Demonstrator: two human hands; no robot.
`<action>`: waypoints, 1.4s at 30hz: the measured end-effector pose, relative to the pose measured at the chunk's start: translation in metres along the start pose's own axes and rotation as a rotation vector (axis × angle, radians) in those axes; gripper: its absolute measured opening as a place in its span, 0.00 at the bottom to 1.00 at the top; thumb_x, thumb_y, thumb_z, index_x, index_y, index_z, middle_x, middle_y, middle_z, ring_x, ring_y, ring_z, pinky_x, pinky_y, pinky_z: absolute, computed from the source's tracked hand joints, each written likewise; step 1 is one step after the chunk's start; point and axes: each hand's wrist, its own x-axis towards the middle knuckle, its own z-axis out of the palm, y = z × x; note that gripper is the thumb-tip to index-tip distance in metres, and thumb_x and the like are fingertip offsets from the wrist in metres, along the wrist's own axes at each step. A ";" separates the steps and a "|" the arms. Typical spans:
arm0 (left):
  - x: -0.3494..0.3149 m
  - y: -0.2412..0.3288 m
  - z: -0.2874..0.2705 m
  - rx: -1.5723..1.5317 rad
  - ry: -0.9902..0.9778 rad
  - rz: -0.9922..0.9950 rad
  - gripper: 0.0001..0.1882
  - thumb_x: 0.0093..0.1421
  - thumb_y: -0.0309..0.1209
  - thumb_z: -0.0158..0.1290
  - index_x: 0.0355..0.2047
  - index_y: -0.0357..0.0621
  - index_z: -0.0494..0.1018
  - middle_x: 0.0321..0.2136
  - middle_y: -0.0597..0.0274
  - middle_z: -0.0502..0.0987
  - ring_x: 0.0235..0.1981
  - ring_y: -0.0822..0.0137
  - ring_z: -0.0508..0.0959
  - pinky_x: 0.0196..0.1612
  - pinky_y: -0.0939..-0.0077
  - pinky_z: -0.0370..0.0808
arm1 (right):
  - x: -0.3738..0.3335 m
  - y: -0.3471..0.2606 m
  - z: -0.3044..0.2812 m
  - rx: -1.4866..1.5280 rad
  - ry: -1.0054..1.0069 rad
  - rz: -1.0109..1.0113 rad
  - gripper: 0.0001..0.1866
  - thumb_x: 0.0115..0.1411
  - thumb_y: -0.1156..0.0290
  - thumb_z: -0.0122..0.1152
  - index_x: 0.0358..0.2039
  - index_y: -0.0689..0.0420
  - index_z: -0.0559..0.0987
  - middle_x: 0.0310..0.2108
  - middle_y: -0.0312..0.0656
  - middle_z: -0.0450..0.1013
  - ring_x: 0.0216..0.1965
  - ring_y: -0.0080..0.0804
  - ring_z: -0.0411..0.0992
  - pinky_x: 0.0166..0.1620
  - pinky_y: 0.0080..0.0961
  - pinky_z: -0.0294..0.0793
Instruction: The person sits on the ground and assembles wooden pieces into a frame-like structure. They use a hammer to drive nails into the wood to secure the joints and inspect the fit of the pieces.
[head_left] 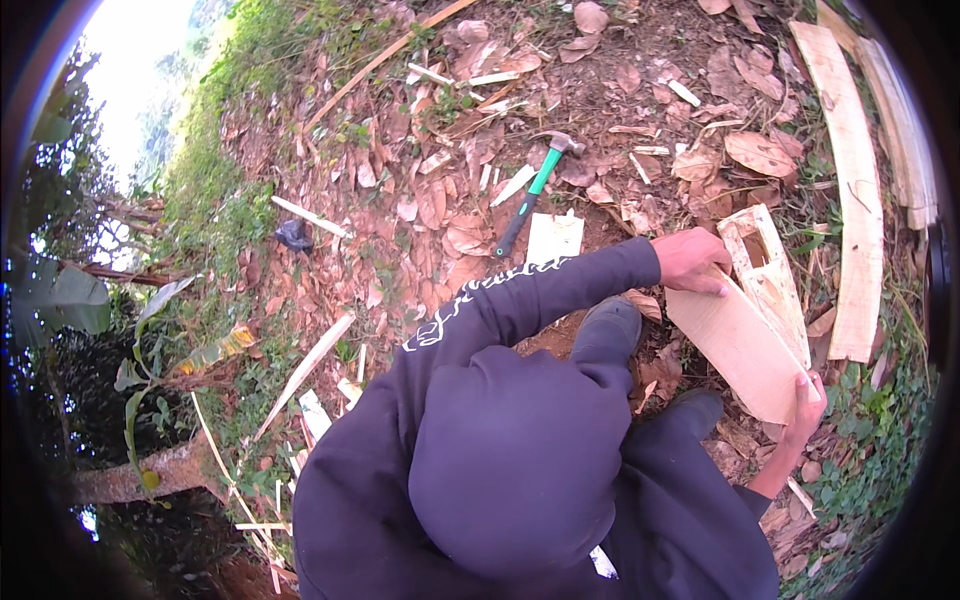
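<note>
A flat, pale wooden board (735, 345) slants between my two hands, at the right. My left hand (692, 262) is closed over its far end, with the thumb on the board's face. At the near end, my right hand (803, 402) grips the board's edge. Directly behind the board and partly hidden by it is a narrow wooden box frame (765, 270) with an opening in its side. The board lies along the frame; whether they are fastened together I cannot tell. My dark shoes (610, 332) are on the ground just left of the board.
A claw hammer (532, 195) with a green and black handle lies on the leafy ground, beside a small pale wood piece (555, 237). Long planks (850, 200) lie at the far right. Wood strips (305, 375) and offcuts are scattered at left; a trunk (140, 478) lies beyond.
</note>
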 end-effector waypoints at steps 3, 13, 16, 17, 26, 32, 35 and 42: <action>0.001 -0.009 0.007 -0.016 -0.011 0.013 0.23 0.59 0.47 0.63 0.41 0.37 0.80 0.36 0.45 0.81 0.41 0.45 0.81 0.46 0.55 0.76 | 0.001 0.001 0.000 0.022 0.013 -0.014 0.13 0.65 0.62 0.68 0.36 0.57 0.76 0.34 0.34 0.75 0.36 0.21 0.70 0.43 0.20 0.70; -0.003 -0.023 0.025 -0.027 0.033 -0.029 0.23 0.58 0.49 0.63 0.39 0.38 0.81 0.35 0.46 0.81 0.40 0.46 0.81 0.46 0.55 0.76 | 0.014 0.023 -0.027 -0.074 -0.048 0.031 0.23 0.67 0.58 0.66 0.52 0.64 0.77 0.44 0.43 0.78 0.43 0.30 0.76 0.48 0.29 0.75; -0.008 -0.020 0.022 -0.091 -0.001 -0.073 0.24 0.58 0.49 0.63 0.39 0.38 0.81 0.35 0.46 0.82 0.40 0.46 0.81 0.46 0.55 0.77 | 0.016 0.023 -0.030 -0.079 -0.055 0.050 0.23 0.67 0.58 0.66 0.52 0.64 0.77 0.44 0.43 0.78 0.43 0.30 0.76 0.48 0.29 0.75; -0.009 -0.021 0.023 -0.110 0.003 -0.080 0.25 0.58 0.50 0.63 0.40 0.38 0.81 0.36 0.46 0.82 0.40 0.46 0.81 0.46 0.56 0.77 | 0.016 0.022 -0.030 -0.081 -0.055 0.056 0.23 0.67 0.58 0.66 0.53 0.64 0.77 0.44 0.43 0.78 0.43 0.30 0.76 0.48 0.29 0.75; -0.006 -0.030 0.034 -0.116 0.016 -0.046 0.26 0.59 0.55 0.60 0.41 0.43 0.81 0.39 0.51 0.80 0.45 0.48 0.78 0.50 0.54 0.74 | 0.012 0.020 -0.037 -0.083 -0.028 0.080 0.25 0.66 0.58 0.66 0.53 0.65 0.76 0.45 0.45 0.77 0.44 0.32 0.76 0.49 0.31 0.75; -0.013 -0.031 0.030 -0.101 0.069 -0.048 0.28 0.59 0.57 0.60 0.40 0.43 0.81 0.37 0.50 0.80 0.44 0.48 0.79 0.49 0.55 0.75 | 0.013 0.019 -0.032 -0.075 -0.010 0.081 0.25 0.66 0.57 0.66 0.54 0.65 0.76 0.46 0.46 0.77 0.45 0.33 0.76 0.50 0.32 0.75; -0.016 -0.021 0.023 -0.136 0.080 -0.133 0.28 0.60 0.58 0.59 0.39 0.41 0.81 0.35 0.48 0.81 0.42 0.48 0.80 0.48 0.56 0.75 | 0.011 0.020 -0.030 -0.061 -0.001 0.089 0.26 0.66 0.57 0.66 0.54 0.65 0.76 0.46 0.46 0.77 0.45 0.33 0.76 0.50 0.33 0.75; -0.033 -0.021 -0.016 -0.112 0.229 -0.270 0.26 0.64 0.52 0.57 0.34 0.35 0.79 0.31 0.48 0.80 0.35 0.51 0.81 0.41 0.58 0.77 | 0.004 0.012 -0.022 -0.040 0.051 0.080 0.27 0.66 0.57 0.67 0.55 0.66 0.75 0.47 0.48 0.76 0.46 0.34 0.76 0.51 0.34 0.75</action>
